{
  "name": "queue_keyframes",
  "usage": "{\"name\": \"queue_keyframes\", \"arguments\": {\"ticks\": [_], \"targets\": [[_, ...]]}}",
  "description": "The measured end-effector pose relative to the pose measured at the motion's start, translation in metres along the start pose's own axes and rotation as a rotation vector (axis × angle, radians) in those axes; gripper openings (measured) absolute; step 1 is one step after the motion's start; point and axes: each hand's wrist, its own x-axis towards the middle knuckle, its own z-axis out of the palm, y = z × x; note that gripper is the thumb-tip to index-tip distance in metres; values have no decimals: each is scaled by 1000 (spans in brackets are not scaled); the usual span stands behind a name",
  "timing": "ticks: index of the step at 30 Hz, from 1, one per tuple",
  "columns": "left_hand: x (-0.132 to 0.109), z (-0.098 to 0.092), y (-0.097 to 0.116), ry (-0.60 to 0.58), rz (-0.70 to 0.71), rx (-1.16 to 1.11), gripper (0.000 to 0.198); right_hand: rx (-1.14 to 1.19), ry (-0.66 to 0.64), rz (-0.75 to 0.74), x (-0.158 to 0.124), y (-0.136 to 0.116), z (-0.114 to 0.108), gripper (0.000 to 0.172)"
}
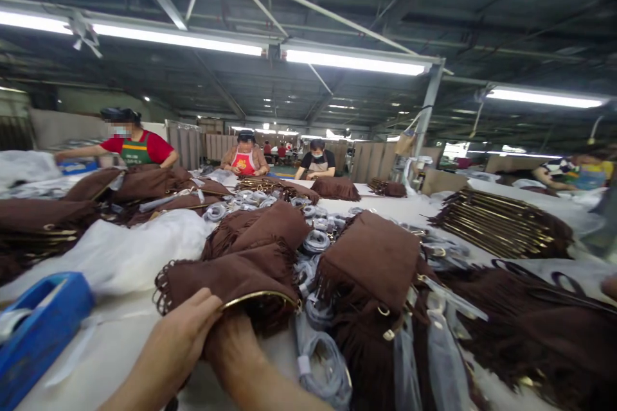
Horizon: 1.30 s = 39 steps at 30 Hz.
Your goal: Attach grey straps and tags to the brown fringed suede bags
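A brown fringed bag (226, 279) lies in front of me with its gold zipper opening towards me. My left hand (193, 318) pinches the left edge of that opening, thumb and fingers closed on it. Through the opening goes my right hand (236, 327), inside the bag past the wrist, so its fingers are hidden. Just behind, another brown bag (274, 225) touches the one I hold. To the right a stack of fringed bags (371, 257) has its small gold rings facing me. Coiled straps in clear wrapping (325, 369) lie between the bag and this stack.
At the left stand a blue tape dispenser (43, 334) and a heap of white plastic wrapping (149, 247). Brown bags with gold zippers (501, 221) are stacked at the right. More dark fringed bags (544, 327) lie nearer. Several co-workers sit or stand across the table.
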Motion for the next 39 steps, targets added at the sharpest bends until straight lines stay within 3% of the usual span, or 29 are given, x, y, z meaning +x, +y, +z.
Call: {"name": "queue_keyframes", "arguments": {"ticks": [3, 5, 7, 10, 12, 16, 17, 19, 21, 24, 28, 32, 35, 39], "targets": [[-3, 1, -26, -16, -30, -51, 28, 93, -1, -44, -25, 3, -4, 33], [-14, 1, -42, -67, -33, -78, 23, 141, 6, -139, -51, 15, -16, 27], [-30, -1, -52, -106, -52, -105, 27, 158, -65, -137, -76, 33, -26, 17], [-52, -13, -61, -131, -182, -157, 51, 223, -133, 26, -99, 55, -33, 22], [-61, -24, -63, -151, -323, -207, 46, 285, -99, 115, -107, 63, -33, 24], [-71, -36, -64, -237, -475, -305, 43, 149, -7, 313, -110, 70, -28, 14], [-73, -34, -64, -259, -474, -314, 46, 82, 7, 360, -109, 71, -25, 18], [-78, -24, -63, -260, -445, -279, 59, -27, -15, 434, -106, 76, -19, 44], [-81, -13, -63, -190, -406, -203, 66, -70, -95, 481, -102, 83, -14, 57], [-77, -7, -66, -124, -381, -210, 54, -35, -200, 509, -94, 95, -13, 43], [-64, -20, -69, -128, -471, -517, 34, -116, -102, 515, -86, 104, -34, 21], [-64, -37, -58, -223, -667, -1048, 34, -96, 21, 453, -81, 77, -58, 7], [-71, -43, -48, -241, -769, -1278, 38, 286, -2, 347, -77, 29, -63, 10], [-82, -48, -40, -238, -784, -1351, 47, 840, -107, 326, -62, -39, -53, 10]]}}
